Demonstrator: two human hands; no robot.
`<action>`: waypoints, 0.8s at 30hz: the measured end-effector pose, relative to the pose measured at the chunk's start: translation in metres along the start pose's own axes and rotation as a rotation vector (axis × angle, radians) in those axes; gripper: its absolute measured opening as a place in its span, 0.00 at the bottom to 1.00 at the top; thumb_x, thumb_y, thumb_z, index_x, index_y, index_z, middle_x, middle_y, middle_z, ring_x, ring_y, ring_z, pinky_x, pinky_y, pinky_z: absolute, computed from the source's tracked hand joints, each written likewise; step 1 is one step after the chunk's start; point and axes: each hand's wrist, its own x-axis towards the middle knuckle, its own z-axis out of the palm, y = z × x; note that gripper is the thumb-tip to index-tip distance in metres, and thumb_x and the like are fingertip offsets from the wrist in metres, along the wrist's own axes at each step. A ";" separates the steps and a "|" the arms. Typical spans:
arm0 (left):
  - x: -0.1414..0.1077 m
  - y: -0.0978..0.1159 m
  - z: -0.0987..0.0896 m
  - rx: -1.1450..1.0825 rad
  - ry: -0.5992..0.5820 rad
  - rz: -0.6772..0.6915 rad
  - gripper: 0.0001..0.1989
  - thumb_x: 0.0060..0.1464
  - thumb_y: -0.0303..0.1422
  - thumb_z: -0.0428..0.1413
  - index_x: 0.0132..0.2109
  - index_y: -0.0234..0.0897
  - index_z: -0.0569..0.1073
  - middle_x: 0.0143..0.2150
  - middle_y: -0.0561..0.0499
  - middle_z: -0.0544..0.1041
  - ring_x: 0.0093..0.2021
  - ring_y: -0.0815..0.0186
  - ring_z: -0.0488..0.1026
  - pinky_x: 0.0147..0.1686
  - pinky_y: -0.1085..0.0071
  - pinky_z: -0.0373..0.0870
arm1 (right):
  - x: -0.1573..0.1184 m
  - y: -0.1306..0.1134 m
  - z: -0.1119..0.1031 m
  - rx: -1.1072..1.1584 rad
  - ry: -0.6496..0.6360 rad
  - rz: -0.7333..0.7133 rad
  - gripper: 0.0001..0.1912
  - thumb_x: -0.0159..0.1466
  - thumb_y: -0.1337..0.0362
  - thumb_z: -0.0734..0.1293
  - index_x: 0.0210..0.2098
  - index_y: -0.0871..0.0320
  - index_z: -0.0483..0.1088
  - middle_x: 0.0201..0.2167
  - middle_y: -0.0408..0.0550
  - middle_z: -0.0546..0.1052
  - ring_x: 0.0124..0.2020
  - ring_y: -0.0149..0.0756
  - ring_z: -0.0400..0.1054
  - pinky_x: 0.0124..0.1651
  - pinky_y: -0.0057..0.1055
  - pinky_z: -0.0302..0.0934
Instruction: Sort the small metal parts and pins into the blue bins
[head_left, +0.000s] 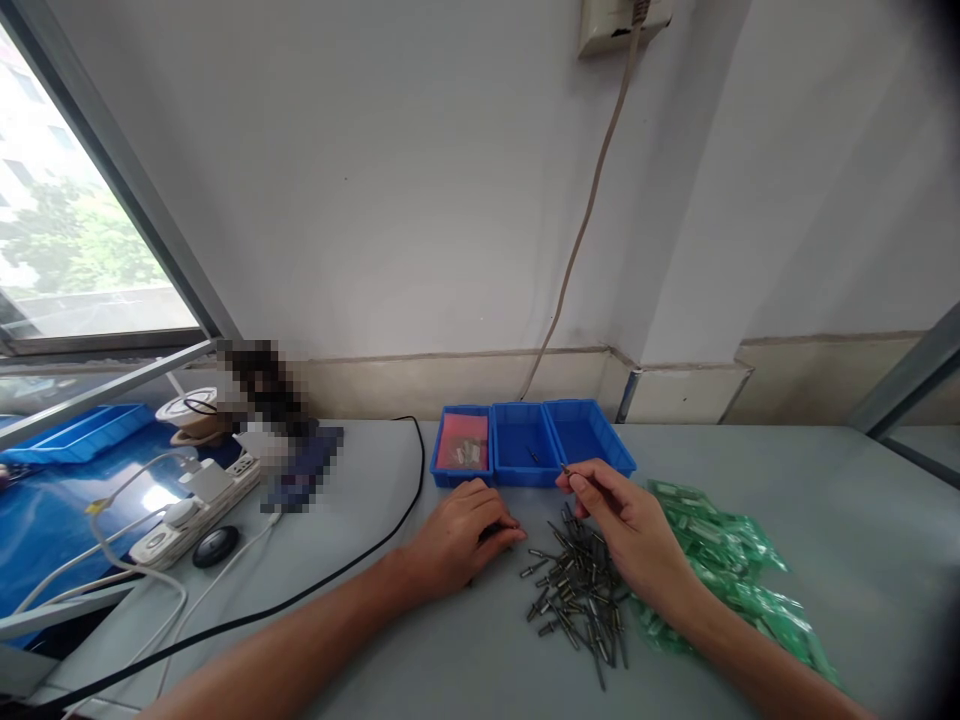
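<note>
Right hand [626, 520] pinches a metal pin [565, 469] — loose pins [579, 580] lie heaped near both hands, presumably for easy reach; left hand [459, 535] curled, contents unclear

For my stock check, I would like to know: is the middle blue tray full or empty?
Nearly empty: the middle blue tray shows mostly bare bottom, with at least one small dark metal piece lying inside.
</note>
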 end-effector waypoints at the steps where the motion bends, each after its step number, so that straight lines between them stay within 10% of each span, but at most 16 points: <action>1: 0.000 0.000 0.000 -0.002 0.001 0.001 0.13 0.74 0.39 0.57 0.42 0.35 0.77 0.39 0.47 0.81 0.40 0.62 0.73 0.45 0.64 0.69 | 0.000 0.000 0.000 0.004 0.000 0.001 0.21 0.70 0.43 0.67 0.42 0.54 0.79 0.40 0.51 0.83 0.33 0.41 0.72 0.41 0.35 0.72; 24: -0.001 -0.001 0.001 0.045 0.040 0.027 0.14 0.74 0.41 0.56 0.41 0.36 0.76 0.38 0.48 0.82 0.39 0.63 0.73 0.43 0.66 0.68 | 0.000 -0.002 0.000 -0.003 0.011 0.008 0.23 0.69 0.40 0.67 0.41 0.53 0.80 0.39 0.51 0.84 0.34 0.42 0.74 0.41 0.36 0.73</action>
